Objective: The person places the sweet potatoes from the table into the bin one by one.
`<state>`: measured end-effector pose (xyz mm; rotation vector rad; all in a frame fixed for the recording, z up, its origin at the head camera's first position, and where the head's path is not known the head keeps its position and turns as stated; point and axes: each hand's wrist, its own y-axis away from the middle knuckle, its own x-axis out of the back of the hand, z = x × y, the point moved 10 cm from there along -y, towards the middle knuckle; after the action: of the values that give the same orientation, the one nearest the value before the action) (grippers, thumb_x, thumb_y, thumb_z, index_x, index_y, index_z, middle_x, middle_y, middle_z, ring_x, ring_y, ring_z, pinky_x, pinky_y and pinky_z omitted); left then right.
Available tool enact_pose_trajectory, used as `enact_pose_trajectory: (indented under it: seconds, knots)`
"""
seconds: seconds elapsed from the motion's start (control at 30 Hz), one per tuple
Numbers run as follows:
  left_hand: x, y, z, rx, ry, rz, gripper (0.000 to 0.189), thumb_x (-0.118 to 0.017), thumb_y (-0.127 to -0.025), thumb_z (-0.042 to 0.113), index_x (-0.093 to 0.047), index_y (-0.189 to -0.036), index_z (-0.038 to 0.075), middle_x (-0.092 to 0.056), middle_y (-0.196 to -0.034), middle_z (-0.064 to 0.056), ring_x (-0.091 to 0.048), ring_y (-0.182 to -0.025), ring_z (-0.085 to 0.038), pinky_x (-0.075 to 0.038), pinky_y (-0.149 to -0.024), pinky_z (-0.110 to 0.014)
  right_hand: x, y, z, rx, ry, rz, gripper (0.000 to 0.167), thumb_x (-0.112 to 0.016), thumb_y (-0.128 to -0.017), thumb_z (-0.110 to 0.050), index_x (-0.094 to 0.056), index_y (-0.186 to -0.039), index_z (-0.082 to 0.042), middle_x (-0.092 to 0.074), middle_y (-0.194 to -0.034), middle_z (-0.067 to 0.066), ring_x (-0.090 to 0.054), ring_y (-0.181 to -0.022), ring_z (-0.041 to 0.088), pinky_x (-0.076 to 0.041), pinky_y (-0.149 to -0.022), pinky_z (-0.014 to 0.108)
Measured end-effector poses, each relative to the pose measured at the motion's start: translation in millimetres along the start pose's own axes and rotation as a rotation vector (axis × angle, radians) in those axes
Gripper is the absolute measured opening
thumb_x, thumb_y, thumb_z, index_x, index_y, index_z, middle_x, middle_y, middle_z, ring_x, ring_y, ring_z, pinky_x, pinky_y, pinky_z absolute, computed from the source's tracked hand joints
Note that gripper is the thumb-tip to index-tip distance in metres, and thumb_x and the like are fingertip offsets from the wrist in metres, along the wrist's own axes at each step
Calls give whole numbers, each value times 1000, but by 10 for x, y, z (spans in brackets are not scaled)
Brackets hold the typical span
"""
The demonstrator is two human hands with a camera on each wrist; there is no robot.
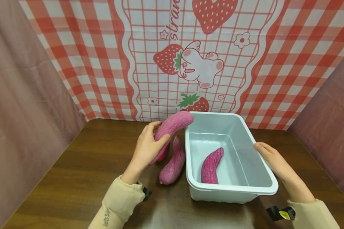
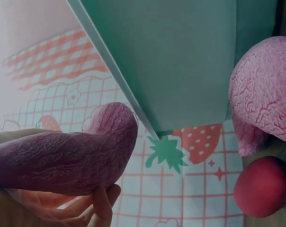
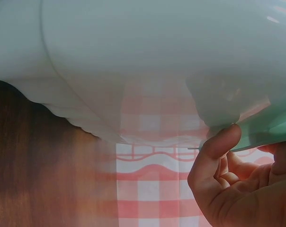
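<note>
My left hand (image 1: 147, 143) grips a long, curved pink sweet potato (image 1: 175, 122), held up beside the left rim of a pale blue-grey plastic tub (image 1: 230, 189). In the left wrist view the wrinkled sweet potato (image 2: 62, 161) lies across the palm, fingertips under it. My right hand (image 1: 275, 160) pinches the tub's right rim; the right wrist view shows a finger and thumb at the rim edge. One darker purple-pink sweet potato (image 1: 211, 167) lies inside the tub. Another pink one (image 1: 173, 165) lies on the table just left of the tub.
A smooth red rounded object (image 2: 261, 187), mostly hidden in the head view, lies behind my left hand. The brown wooden table (image 1: 74, 178) ends at a red-checked strawberry cloth (image 1: 103, 63). Pinkish curtains (image 1: 25, 79) hang at both sides.
</note>
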<state>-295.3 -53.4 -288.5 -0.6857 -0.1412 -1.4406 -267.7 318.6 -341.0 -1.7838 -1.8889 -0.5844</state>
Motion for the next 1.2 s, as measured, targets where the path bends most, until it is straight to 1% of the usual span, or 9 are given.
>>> enact_pose_trajectory:
  seconds: [0.17, 0.33, 0.57, 0.7, 0.87, 1.03, 1.2]
  knots:
    - [-2, 15, 21, -10, -36, 18, 55, -66, -80, 30, -48, -126, 8, -55, -114, -8, -55, -100, -23, -45, -82, -39, -10, 1, 11, -8, -2, -3, 47, -30, -99, -32, -38, -123, 8, -55, -89, -4, -55, -71, 2, -50, -61, 27]
    - [-11, 27, 61, -36, -67, 37, 54, -66, -79, 31, -49, -126, 9, -55, -110, -7, -55, -99, -23, -44, -80, -39, -9, 2, 16, -10, -2, -3, 48, -30, -99, -32, -38, -124, 8, -55, -89, -4, -56, -71, 2, -50, -61, 27]
    - [-53, 50, 116, -60, -78, 40, 55, -67, -78, 30, -49, -126, 10, -55, -110, -6, -56, -96, -21, -44, -79, -39, -3, 10, 24, -18, 15, -1, 49, -30, -99, -32, -37, -125, 8, -55, -91, -2, -55, -72, 1, -50, -62, 26]
    - [-55, 51, 152, -81, -99, 47, 51, -67, -78, 30, -53, -124, 13, -54, -113, -5, -55, -93, -21, -45, -78, -39, -1, 9, 17, -15, 15, -1, 48, -30, -99, -32, -37, -125, 8, -55, -91, -3, -55, -72, 1, -50, -61, 26]
    - [-51, 60, 192, -110, -109, 53, 47, -67, -78, 30, -55, -121, 16, -53, -115, -4, -55, -94, -21, -44, -78, -41, -6, 5, 13, -15, 12, -3, 48, -30, -99, -32, -37, -125, 8, -55, -90, -3, -55, -72, 1, -50, -61, 26]
    - [-47, 56, 222, -123, -121, 60, 48, -67, -77, 29, -55, -121, 17, -53, -115, -4, -55, -94, -20, -44, -78, -41, -4, 0, 5, -12, 23, -1, 48, -30, -99, -32, -38, -124, 7, -55, -90, -2, -55, -71, 1, -50, -61, 26]
    - [-72, 41, 272, -131, -134, 50, 48, -67, -76, 28, -55, -122, 17, -53, -115, -3, -55, -93, -19, -45, -77, -40, 1, -1, 2, -9, 25, 0, 47, -30, -99, -31, -38, -124, 7, -55, -89, -4, -55, -71, 1, -49, -61, 26]
